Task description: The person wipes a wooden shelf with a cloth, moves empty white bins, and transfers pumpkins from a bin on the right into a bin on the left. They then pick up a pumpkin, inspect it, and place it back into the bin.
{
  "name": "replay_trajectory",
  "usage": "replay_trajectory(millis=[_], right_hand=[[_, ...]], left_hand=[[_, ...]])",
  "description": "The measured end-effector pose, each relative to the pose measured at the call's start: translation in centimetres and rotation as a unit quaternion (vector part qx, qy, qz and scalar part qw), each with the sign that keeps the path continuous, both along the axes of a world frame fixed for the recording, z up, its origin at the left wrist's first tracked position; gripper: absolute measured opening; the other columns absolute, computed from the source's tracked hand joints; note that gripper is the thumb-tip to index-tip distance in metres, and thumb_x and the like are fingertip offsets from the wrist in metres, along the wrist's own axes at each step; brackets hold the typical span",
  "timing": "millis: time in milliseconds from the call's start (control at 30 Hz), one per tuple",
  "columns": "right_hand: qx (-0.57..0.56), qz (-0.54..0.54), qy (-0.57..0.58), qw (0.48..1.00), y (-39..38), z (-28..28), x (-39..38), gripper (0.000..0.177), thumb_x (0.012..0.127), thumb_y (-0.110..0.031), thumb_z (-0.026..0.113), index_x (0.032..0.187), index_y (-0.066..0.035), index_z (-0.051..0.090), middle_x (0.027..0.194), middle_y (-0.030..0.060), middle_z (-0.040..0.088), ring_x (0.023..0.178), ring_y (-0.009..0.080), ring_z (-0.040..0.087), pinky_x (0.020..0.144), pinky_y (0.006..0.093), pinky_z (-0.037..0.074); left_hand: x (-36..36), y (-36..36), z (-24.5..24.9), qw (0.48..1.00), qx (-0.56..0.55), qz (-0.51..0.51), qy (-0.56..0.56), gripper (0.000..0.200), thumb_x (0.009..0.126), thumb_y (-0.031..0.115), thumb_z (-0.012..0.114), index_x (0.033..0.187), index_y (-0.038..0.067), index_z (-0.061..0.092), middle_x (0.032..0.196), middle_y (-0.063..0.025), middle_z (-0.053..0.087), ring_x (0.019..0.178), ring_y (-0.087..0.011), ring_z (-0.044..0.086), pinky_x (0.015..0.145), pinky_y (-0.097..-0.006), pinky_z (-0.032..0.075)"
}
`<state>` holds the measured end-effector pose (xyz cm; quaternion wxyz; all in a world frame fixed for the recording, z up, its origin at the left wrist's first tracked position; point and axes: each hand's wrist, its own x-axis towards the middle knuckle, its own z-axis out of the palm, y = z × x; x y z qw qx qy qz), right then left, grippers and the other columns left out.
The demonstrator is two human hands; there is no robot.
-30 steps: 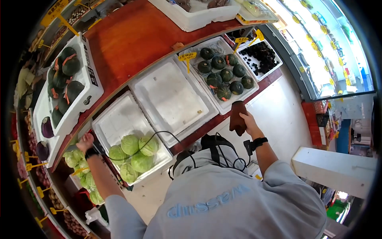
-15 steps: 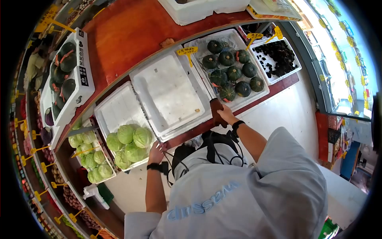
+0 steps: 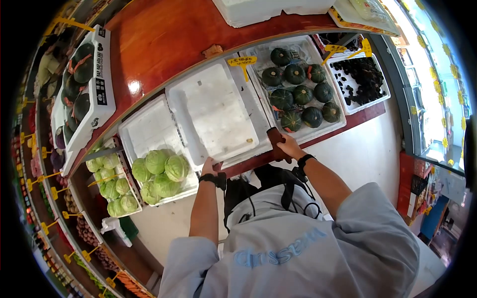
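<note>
Left hand (image 3: 208, 167): on the near edge of the empty foam box (image 3: 211, 111); cannot tell how its fingers are set.
Right hand (image 3: 290, 148): fingers closed around a brown cloth (image 3: 274, 136).
Cloth: at the near rim of the squash box (image 3: 308, 134), right of the foam box.
Squashes (image 3: 293, 94): dark green, far of the cloth.
Cabbages (image 3: 159, 174): in the near-left box.
</note>
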<state>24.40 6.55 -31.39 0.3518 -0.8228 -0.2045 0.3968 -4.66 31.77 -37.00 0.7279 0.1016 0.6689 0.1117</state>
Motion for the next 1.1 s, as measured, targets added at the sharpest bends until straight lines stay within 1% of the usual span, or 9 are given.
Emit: replay_trajectory(millis=[167, 267, 467, 667, 733, 800, 867, 967, 1100], right_hand=[[0.011, 0.006, 0.042, 0.999, 2.6, -1.5, -0.7, 0.051, 0.074, -0.022, 0.062, 0.119, 0.000, 0.053, 0.105, 0.0232, 0.062, 0.100, 0.0378, 0.059, 0.084, 0.0404, 0.047], [-0.019, 0.038, -0.007, 0.999, 4.9, -3.5, -1.6, 0.058, 0.075, -0.027, 0.065, 0.123, 0.002, 0.050, 0.113, 0.0240, 0.060, 0.106, 0.0384, 0.056, 0.090, 0.0412, 0.045], [-0.041, 0.140, -0.020, 0.989, 7.0, -5.9, -2.1, 0.074, 0.081, -0.040, 0.064, 0.134, 0.003, 0.038, 0.131, 0.0248, 0.047, 0.121, 0.0383, 0.045, 0.101, 0.0404, 0.038], [0.028, 0.122, -0.067, 0.990, 6.7, -2.1, -3.1, 0.063, 0.088, -0.038, 0.058, 0.136, -0.003, 0.038, 0.117, 0.0201, 0.059, 0.102, 0.0333, 0.059, 0.087, 0.0372, 0.046], [0.085, 0.067, 0.007, 0.994, 6.1, 2.6, -4.1, 0.059, 0.087, -0.039, 0.059, 0.132, -0.003, 0.044, 0.105, 0.0173, 0.062, 0.098, 0.0270, 0.060, 0.079, 0.0359, 0.048], [0.090, 0.002, 0.242, 0.966, 4.7, 8.1, -5.8, 0.073, 0.086, -0.046, 0.059, 0.143, -0.011, 0.029, 0.112, 0.0047, 0.058, 0.096, 0.0158, 0.057, 0.073, 0.0333, 0.047], [0.087, 0.066, 0.310, 0.944, 2.1, 11.3, -7.5, 0.080, 0.086, -0.043, 0.057, 0.148, -0.028, 0.009, 0.148, 0.0072, 0.028, 0.120, 0.0233, 0.044, 0.093, 0.0425, 0.039], [0.150, 0.071, 0.202, 0.965, -0.7, 11.5, -12.9, 0.102, 0.077, -0.022, 0.074, 0.149, -0.014, 0.001, 0.149, 0.0229, 0.019, 0.135, 0.0256, 0.028, 0.105, 0.0414, 0.029], [0.204, 0.059, 0.056, 0.976, -2.3, 16.5, -18.1, 0.095, 0.074, -0.014, 0.068, 0.145, -0.002, 0.007, 0.140, 0.0202, 0.030, 0.132, 0.0270, 0.029, 0.107, 0.0352, 0.026]], left_hand=[[-3.1, -2.4, 10.9, 0.996, 0.034, 0.031, -0.077, 0.022, 0.083, 0.016, 0.057, 0.097, -0.001, 0.057, 0.104, -0.0134, 0.063, 0.088, -0.0265, 0.063, 0.075, -0.0357, 0.058], [-11.8, -2.1, 10.1, 0.989, -0.110, 0.012, -0.097, 0.021, 0.082, 0.017, 0.058, 0.096, 0.001, 0.058, 0.103, -0.0109, 0.064, 0.088, -0.0248, 0.064, 0.072, -0.0353, 0.057], [-12.4, -6.0, 17.6, 0.998, 0.018, 0.055, 0.031, 0.018, 0.079, 0.020, 0.064, 0.085, 0.006, 0.053, 0.075, -0.0078, 0.054, 0.073, -0.0242, 0.056, 0.062, -0.0369, 0.053], [-14.4, -7.2, 16.5, 0.995, 0.064, 0.081, 0.011, 0.018, 0.079, 0.021, 0.063, 0.081, 0.007, 0.051, 0.076, -0.0070, 0.053, 0.069, -0.0251, 0.057, 0.058, -0.0342, 0.053], [-14.7, -6.9, 16.4, 0.993, 0.073, 0.089, -0.009, 0.018, 0.080, 0.021, 0.062, 0.081, 0.007, 0.051, 0.076, -0.0068, 0.053, 0.069, -0.0255, 0.058, 0.057, -0.0341, 0.053], [-14.5, -7.3, 18.6, 0.994, 0.100, 0.036, -0.034, 0.018, 0.081, 0.021, 0.061, 0.082, 0.006, 0.052, 0.078, -0.0064, 0.054, 0.070, -0.0268, 0.060, 0.055, -0.0330, 0.053], [-14.4, -7.4, 19.3, 0.992, 0.109, 0.015, -0.057, 0.020, 0.082, 0.021, 0.060, 0.091, 0.005, 0.053, 0.085, -0.0078, 0.057, 0.071, -0.0287, 0.062, 0.054, -0.0338, 0.054], [-14.7, -8.0, 19.1, 0.991, 0.088, -0.037, -0.095, 0.031, 0.082, 0.018, 0.059, 0.107, 0.003, 0.049, 0.093, -0.0118, 0.060, 0.073, -0.0318, 0.064, 0.056, -0.0376, 0.057], [-13.4, -10.0, 19.4, 0.990, 0.073, -0.065, -0.102, 0.040, 0.083, 0.017, 0.058, 0.118, 0.016, 0.040, 0.099, -0.0099, 0.056, 0.073, -0.0300, 0.064, 0.058, -0.0392, 0.056]])
